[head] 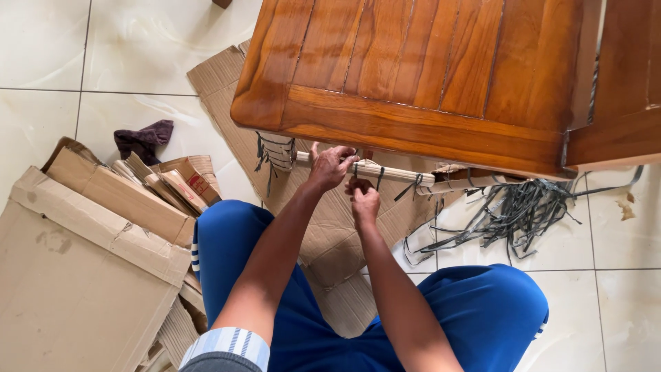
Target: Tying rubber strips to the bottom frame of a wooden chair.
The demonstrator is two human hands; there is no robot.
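At the far left, a large flattened brown cardboard box lies on the pale glossy floor tiles, with folded cardboard scraps piled against its right edge. Just beyond them a crumpled dark maroon cloth sits on the tile. Further right, a corrugated cardboard sheet spreads under the person's blue-trousered knees and runs back beneath a polished reddish-brown wooden table top, which fills the far middle and right of the view.

The left hand reaches under the near edge of the table top, its fingers curled closed around a pale paper-wrapped wooden rail that runs left to right just below that edge, bound at intervals with dark strapping. Just near and to the right of it, the right hand is closed with its fingertips pinched together at one dark band on the rail; whether it holds the band or something small is hard to tell. The two hands are nearly touching.

To the right, a tangle of cut dark plastic straps lies loose on the tiles beside the wrapped rail's right end
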